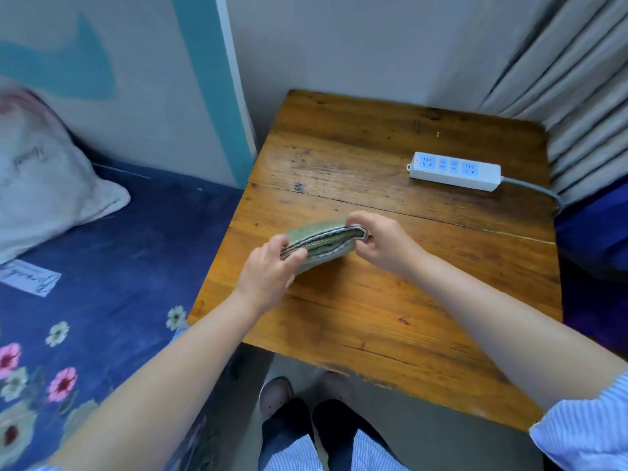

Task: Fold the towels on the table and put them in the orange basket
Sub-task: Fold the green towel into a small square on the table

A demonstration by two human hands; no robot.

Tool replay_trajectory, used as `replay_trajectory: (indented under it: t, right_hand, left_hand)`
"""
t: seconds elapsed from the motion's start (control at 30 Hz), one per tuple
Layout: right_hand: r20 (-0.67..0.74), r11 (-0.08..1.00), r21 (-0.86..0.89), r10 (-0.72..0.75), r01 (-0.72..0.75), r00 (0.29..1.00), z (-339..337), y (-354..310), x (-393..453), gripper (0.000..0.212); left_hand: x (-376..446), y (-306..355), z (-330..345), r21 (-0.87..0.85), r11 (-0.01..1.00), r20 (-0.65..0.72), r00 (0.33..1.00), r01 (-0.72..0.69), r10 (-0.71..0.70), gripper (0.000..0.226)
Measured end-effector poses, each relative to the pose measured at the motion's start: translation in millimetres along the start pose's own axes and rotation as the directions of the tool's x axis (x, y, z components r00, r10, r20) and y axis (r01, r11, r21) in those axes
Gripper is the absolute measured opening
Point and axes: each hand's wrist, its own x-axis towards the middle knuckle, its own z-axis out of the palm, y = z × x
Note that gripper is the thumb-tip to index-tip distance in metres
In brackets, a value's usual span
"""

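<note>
A small green towel [321, 237] with pale edging is folded into several layers and held just above the wooden table [390, 300]. My left hand [268, 270] grips its near left end, fingers curled over the layered edge. My right hand [380, 243] pinches the folded right end between thumb and fingers. The orange basket is not in view.
A white power strip [453, 169] with a grey cable lies at the table's far right. A bed with a blue flowered cover [102, 266] and a white pillow [44, 185] is on the left. Grey curtains [577, 96] hang at the right. My feet [306, 402] stand below the table's near edge.
</note>
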Motion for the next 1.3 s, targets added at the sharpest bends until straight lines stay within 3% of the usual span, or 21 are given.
replay_trajectory:
  t: [0.1, 0.27, 0.33, 0.43, 0.5, 0.57, 0.6, 0.7, 0.77, 0.87, 0.93, 0.97, 1.03, 1.07, 1.13, 1.2, 1.3]
  right_hand:
    - [-0.076, 0.997, -0.013, -0.081, 0.08, 0.994, -10, -25, 13, 0.026]
    - [-0.105, 0.947, -0.03, -0.32, 0.318, 0.942, -11, -88, 29, 0.022]
    - [-0.067, 0.908, -0.042, -0.42, 0.418, 0.905, -8, -117, 34, 0.019]
    - [0.013, 0.817, -0.053, -0.574, 0.574, 0.819, 12, -179, 40, 0.016]
    - [0.048, 0.759, -0.029, -0.649, 0.65, 0.759, 32, -223, 44, 0.015]
    - [0.073, 0.707, 0.012, -0.706, 0.708, 0.704, 58, -265, 43, 0.018]
    - [0.079, 0.695, 0.03, -0.718, 0.719, 0.691, 72, -285, 41, 0.018]
    - [0.093, 0.655, 0.087, -0.755, 0.75, 0.649, 118, -349, 23, 0.016]
    - [0.128, 0.613, 0.108, -0.79, 0.783, 0.6, 153, -395, 2, 0.016]
    - [0.189, 0.514, 0.124, -0.852, 0.849, 0.489, 200, -469, -40, 0.014]
    - [0.225, 0.422, 0.156, -0.895, 0.893, 0.384, 231, -516, -68, 0.011]
    - [0.239, 0.384, 0.166, -0.909, 0.908, 0.341, 242, -535, -79, 0.013]
    - [0.272, 0.315, 0.201, -0.928, 0.928, 0.256, 272, -574, -102, 0.022]
    - [0.29, 0.295, 0.213, -0.929, 0.931, 0.228, 285, -590, -111, 0.024]
    - [0.336, 0.264, 0.244, -0.926, 0.933, 0.174, 312, -616, -127, 0.023]
    - [0.375, 0.257, 0.289, -0.917, 0.922, 0.138, 334, -635, -140, 0.021]
    - [0.429, 0.265, 0.332, -0.897, 0.905, 0.105, 363, -668, -154, 0.026]
  left_hand:
    - [-2, -14, -29, 0.041, 0.998, -0.037, 0.998, 0.048, -0.047, 0.042]
    - [-41, -46, -66, 0.104, 0.994, -0.292, 0.956, 0.045, -0.013, 0.01]
    - [-59, -54, -87, 0.17, 0.981, -0.279, 0.959, 0.092, -0.041, 0.006]
    - [-112, -68, -124, 0.143, 0.948, -0.249, 0.938, 0.284, -0.243, 0.027]
    - [-154, -78, -147, 0.147, 0.907, -0.248, 0.903, 0.394, -0.352, 0.028]
    - [-201, -87, -167, 0.207, 0.861, -0.26, 0.874, 0.465, -0.41, 0.021]
    - [-225, -90, -177, 0.235, 0.844, -0.258, 0.868, 0.483, -0.425, 0.008]
    - [-305, -97, -202, 0.336, 0.77, -0.296, 0.837, 0.543, -0.461, 0.028]
    - [-364, -96, -219, 0.361, 0.711, -0.277, 0.798, 0.603, -0.536, 0.023]
    - [-454, -94, -245, 0.292, 0.556, -0.235, 0.622, 0.778, -0.747, 0.009]
    - [-512, -92, -259, 0.219, 0.363, -0.179, 0.403, 0.906, -0.898, 0.017]
    - [-534, -93, -265, 0.175, 0.306, -0.175, 0.335, 0.936, -0.926, 0.021]
    - [-586, -83, -279, 0.12, 0.256, -0.202, 0.276, 0.959, -0.94, 0.017]
    - [-607, -75, -287, 0.074, 0.257, -0.243, 0.268, 0.963, -0.932, 0.009]
    - [-645, -63, -300, 0.113, 0.387, -0.318, 0.403, 0.915, -0.858, 0.039]
    - [-679, -56, -302, 0.276, 0.414, -0.214, 0.475, 0.868, -0.854, 0.065]
    - [-726, -65, -300, 0.289, 0.296, -0.094, 0.335, 0.91, -0.938, 0.069]
